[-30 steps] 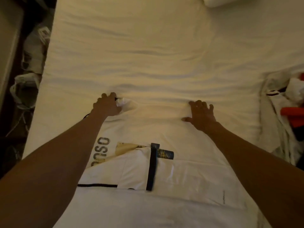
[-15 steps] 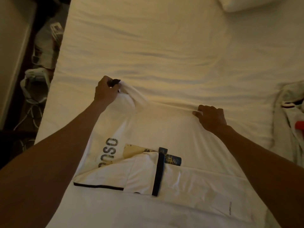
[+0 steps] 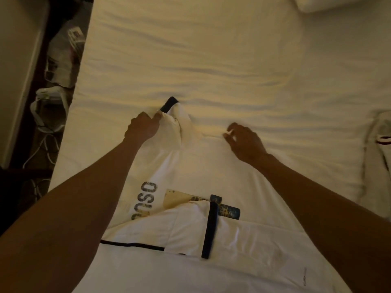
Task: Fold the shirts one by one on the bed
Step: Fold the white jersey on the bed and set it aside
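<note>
A white shirt point(image 3: 203, 172) with dark trim and printed letters lies on the bed point(image 3: 211, 60), its near part folded over with a dark-edged sleeve across it. My left hand point(image 3: 143, 126) grips the bunched far-left corner, where a dark-cuffed sleeve point(image 3: 170, 104) sticks up. My right hand point(image 3: 243, 138) hovers over the shirt's far edge with fingers loosely curled, holding nothing that I can see.
More clothes point(image 3: 380, 136) lie at the bed's right edge. A pillow point(image 3: 330, 3) sits at the far right corner. Left of the bed, the floor holds cables and a white object point(image 3: 50, 98), beside a pale cabinet point(image 3: 19, 60).
My left hand lifted the shirt's far-left corner and pulled it farther up the bed. My right hand let go of the far edge and opened.
</note>
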